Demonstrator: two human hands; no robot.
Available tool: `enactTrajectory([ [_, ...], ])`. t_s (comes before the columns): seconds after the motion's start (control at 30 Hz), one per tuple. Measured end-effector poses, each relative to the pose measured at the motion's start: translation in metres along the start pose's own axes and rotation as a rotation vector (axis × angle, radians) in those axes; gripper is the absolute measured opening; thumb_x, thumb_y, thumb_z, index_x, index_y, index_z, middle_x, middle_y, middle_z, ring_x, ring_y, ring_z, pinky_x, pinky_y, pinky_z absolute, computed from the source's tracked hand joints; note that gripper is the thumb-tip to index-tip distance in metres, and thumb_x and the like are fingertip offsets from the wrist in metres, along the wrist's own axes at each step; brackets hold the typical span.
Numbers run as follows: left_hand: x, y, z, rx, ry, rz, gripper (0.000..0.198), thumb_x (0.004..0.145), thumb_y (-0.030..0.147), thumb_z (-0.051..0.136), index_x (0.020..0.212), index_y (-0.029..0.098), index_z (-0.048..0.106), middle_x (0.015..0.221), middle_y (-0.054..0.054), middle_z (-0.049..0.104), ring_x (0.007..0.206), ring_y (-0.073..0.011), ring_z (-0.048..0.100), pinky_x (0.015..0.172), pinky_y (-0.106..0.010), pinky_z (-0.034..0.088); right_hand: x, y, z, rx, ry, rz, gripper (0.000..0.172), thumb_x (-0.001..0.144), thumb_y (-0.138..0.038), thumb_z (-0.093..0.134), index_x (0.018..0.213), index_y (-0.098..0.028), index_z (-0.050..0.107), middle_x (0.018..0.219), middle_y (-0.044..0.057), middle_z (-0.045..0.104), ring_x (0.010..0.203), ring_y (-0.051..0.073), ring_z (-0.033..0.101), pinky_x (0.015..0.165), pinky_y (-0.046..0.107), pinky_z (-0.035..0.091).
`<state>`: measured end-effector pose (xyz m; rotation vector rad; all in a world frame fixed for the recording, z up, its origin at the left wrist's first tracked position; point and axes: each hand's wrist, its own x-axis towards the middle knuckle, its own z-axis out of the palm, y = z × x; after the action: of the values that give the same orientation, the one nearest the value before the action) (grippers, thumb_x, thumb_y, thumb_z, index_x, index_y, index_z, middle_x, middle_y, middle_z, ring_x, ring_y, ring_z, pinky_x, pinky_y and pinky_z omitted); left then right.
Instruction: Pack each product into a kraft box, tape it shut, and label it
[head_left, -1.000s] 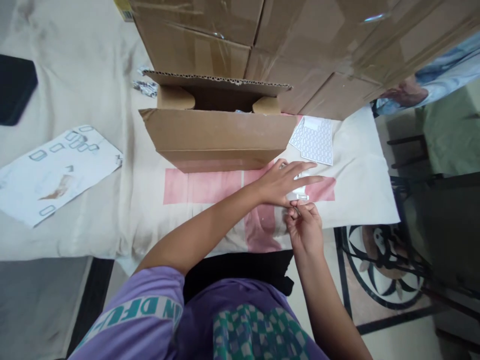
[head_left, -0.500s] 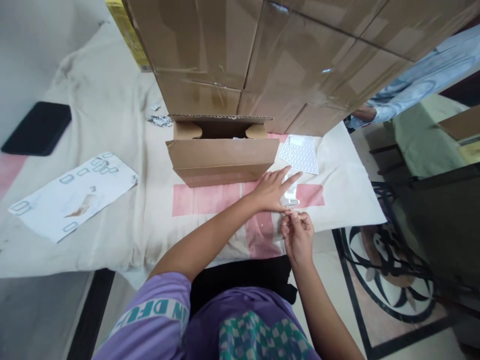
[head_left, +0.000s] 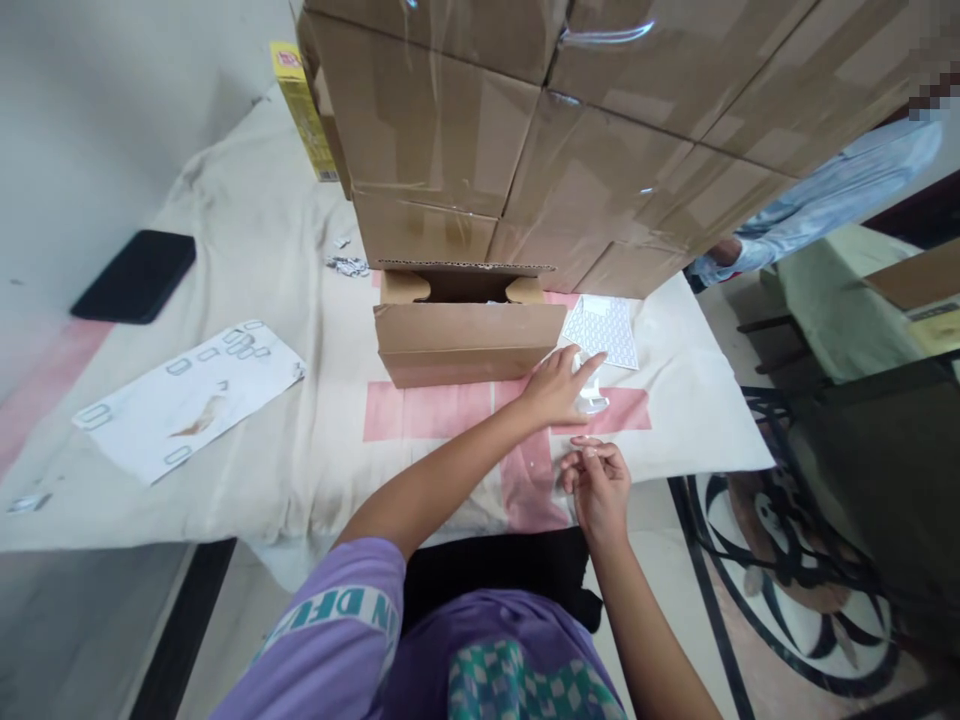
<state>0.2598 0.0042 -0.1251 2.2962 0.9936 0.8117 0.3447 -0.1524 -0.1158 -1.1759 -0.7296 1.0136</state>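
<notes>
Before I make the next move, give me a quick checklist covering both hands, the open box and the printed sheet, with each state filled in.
1. Left hand at the small shiny whitish item: ok, its fingers spread around it.
2. Right hand apart from the left: ok, a gap shows between them.
3. Something in the right hand's pinch: cannot tell, too small to make out.
4. Brown cardboard box open at the top: ok.
5. White sheet with rows of small outlines unobstructed: not ok, partly hidden near the left hand.
6. Co-worker's hand away from both: ok.
</notes>
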Motion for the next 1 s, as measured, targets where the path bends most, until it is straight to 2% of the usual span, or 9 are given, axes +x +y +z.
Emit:
enactTrajectory([
  [0.17,-0.013,0.012,-0.022,-0.087,-0.023,-0.014,0.1,0.076,0.032,0.079,0.162,0.02,0.029,0.173,-0.024,0.017,0.159,-0.0418,0.023,0.125,-0.058,0.031,-0.002,-0.003,0.004,-0.001,0.038,0.004,0.032,0.077,-0.037,0.09,0.083,-0.02,0.063,0.097,0.001,0.076,0.052,0.012,0.069,0.033,0.018,0.046],
  [0.2,-0.019,0.019,-0.028,-0.181,0.012,-0.056,0.093,0.079,0.029,0.076,0.16,0.019,0.034,0.173,-0.023,0.019,0.16,-0.0396,0.024,0.126,-0.057,0.031,-0.002,-0.005,0.005,-0.004,0.038,0.021,0.034,0.076,-0.038,0.09,0.083,-0.02,0.062,0.098,0.001,0.077,0.05,0.011,0.068,0.033,0.018,0.046],
  [0.27,-0.038,0.033,-0.04,-0.41,0.09,-0.21,0.069,0.085,0.024,0.068,0.15,0.019,0.048,0.165,-0.02,0.041,0.153,-0.0349,0.04,0.125,-0.054,0.036,-0.001,-0.009,0.005,-0.009,0.01,0.069,0.037,0.075,-0.041,0.091,0.083,-0.021,0.061,0.093,0.001,0.078,0.047,0.012,0.067,0.033,0.019,0.046],
  [0.37,-0.077,0.05,-0.048,-0.617,0.08,-0.411,0.035,0.09,0.024,0.062,0.125,0.019,0.066,0.124,-0.014,0.074,0.117,-0.0297,0.07,0.106,-0.05,0.055,-0.003,-0.014,0.004,-0.003,-0.077,0.142,0.039,0.073,-0.044,0.092,0.084,-0.023,0.061,0.07,-0.004,0.072,0.044,0.015,0.066,0.033,0.021,0.047],
  [0.47,-0.119,0.056,-0.05,-0.67,0.028,-0.457,0.031,0.09,0.027,0.066,0.12,0.018,0.069,0.11,-0.011,0.078,0.103,-0.0243,0.075,0.091,-0.039,0.062,-0.008,-0.013,0.007,0.013,-0.148,0.183,0.039,0.072,-0.045,0.092,0.084,-0.023,0.063,0.079,-0.001,0.075,0.043,0.014,0.065,0.032,0.022,0.046],
  [0.53,-0.141,0.058,-0.052,-0.724,0.093,-0.462,0.035,0.087,0.027,0.072,0.121,0.018,0.07,0.115,-0.011,0.075,0.107,-0.0231,0.074,0.093,-0.036,0.061,-0.013,-0.011,0.015,0.028,-0.186,0.163,0.036,0.073,-0.044,0.091,0.083,-0.022,0.065,0.1,0.003,0.076,0.042,0.011,0.063,0.03,0.022,0.045],
  [0.63,-0.162,0.059,-0.063,-0.787,0.225,-0.433,0.033,0.085,0.034,0.077,0.114,0.019,0.077,0.124,-0.014,0.07,0.117,-0.0253,0.068,0.097,-0.037,0.058,-0.022,-0.008,0.031,0.036,-0.308,0.109,0.025,0.077,-0.039,0.089,0.083,-0.022,0.071,0.109,0.005,0.071,0.042,0.01,0.063,0.031,0.024,0.046],
  [0.83,-0.178,0.067,-0.094,-0.608,0.433,-0.405,0.027,0.091,0.046,0.074,0.09,0.021,0.082,0.113,-0.013,0.07,0.112,-0.0257,0.068,0.09,-0.037,0.057,-0.034,-0.016,0.055,0.032,-0.58,0.126,0.011,0.085,-0.031,0.081,0.088,-0.022,0.076,0.125,0.011,0.066,0.052,0.011,0.067,0.035,0.023,0.049],
  [1.0,-0.181,0.076,-0.099,-0.389,0.536,-0.373,0.014,0.092,0.033,0.074,0.087,0.023,0.082,0.105,-0.009,0.07,0.103,-0.0226,0.069,0.088,-0.037,0.057,-0.031,-0.019,0.069,0.082,-0.542,0.197,0.018,0.082,-0.035,0.084,0.082,-0.02,0.075,0.116,0.01,0.071,0.049,0.008,0.062,0.032,0.018,0.043],
])
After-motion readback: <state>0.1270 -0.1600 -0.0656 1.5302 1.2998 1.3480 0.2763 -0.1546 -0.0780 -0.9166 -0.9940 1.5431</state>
